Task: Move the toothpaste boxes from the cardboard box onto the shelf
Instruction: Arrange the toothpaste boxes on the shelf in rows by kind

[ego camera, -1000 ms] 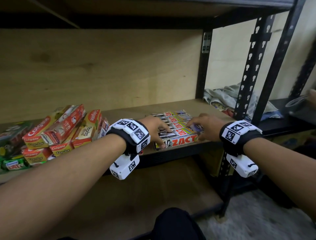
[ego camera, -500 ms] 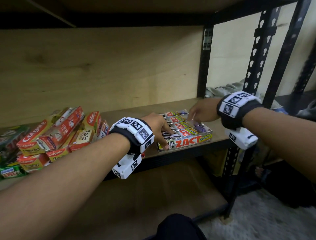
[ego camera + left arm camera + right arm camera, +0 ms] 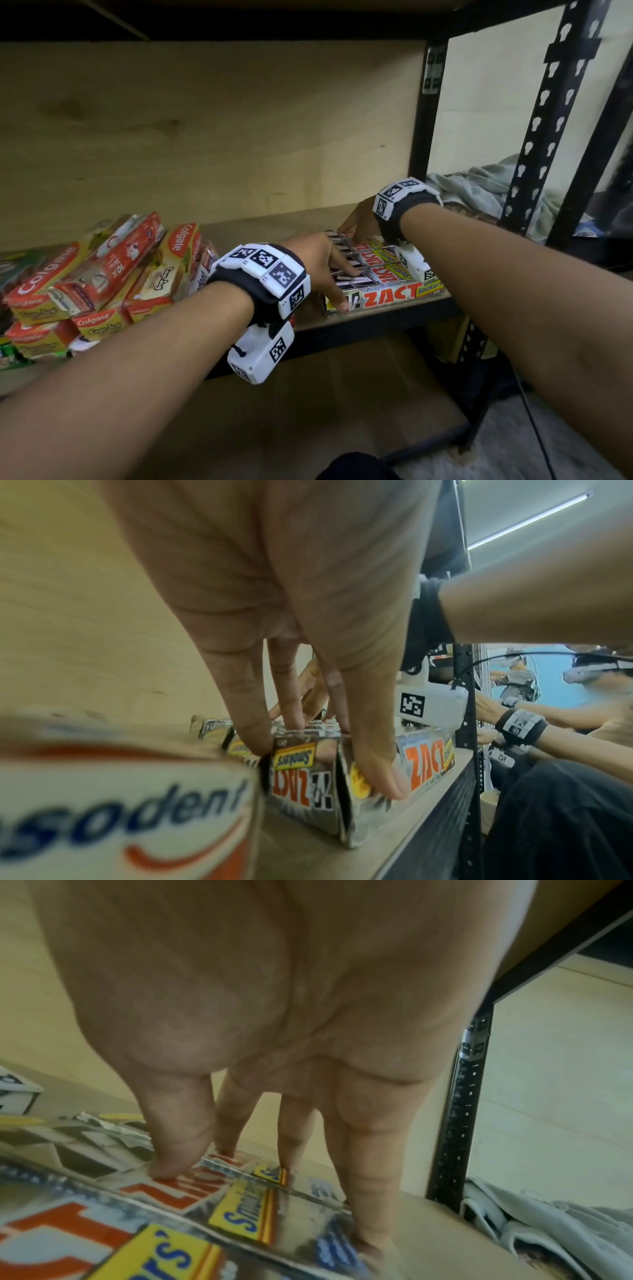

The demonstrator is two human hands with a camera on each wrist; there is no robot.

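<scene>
Several silver-and-red Zact toothpaste boxes (image 3: 387, 294) lie flat, side by side, at the right end of the wooden shelf (image 3: 267, 229). My left hand (image 3: 339, 287) rests on their left ends, with straight fingers on the tops and the thumb against the front box's face. The left wrist view shows those fingers (image 3: 253, 731) pressing down on the Zact boxes (image 3: 301, 777). My right hand (image 3: 356, 229) reaches to the back of the row, and its fingertips (image 3: 171, 1167) touch the tops of the far Zact boxes (image 3: 137, 1231). The cardboard box is out of view.
A loose pile of red Colgate boxes (image 3: 102, 274) and a Pepsodent box (image 3: 120, 804) fills the shelf to the left. Black uprights (image 3: 428, 120) stand right of the row, with grey cloth (image 3: 479, 192) behind them. Below is a lower shelf board (image 3: 342, 394). Another person (image 3: 548, 723) works at right.
My right hand has moved from the front right end of the Zact boxes to the back of the row. My left hand has stayed on their left ends.
</scene>
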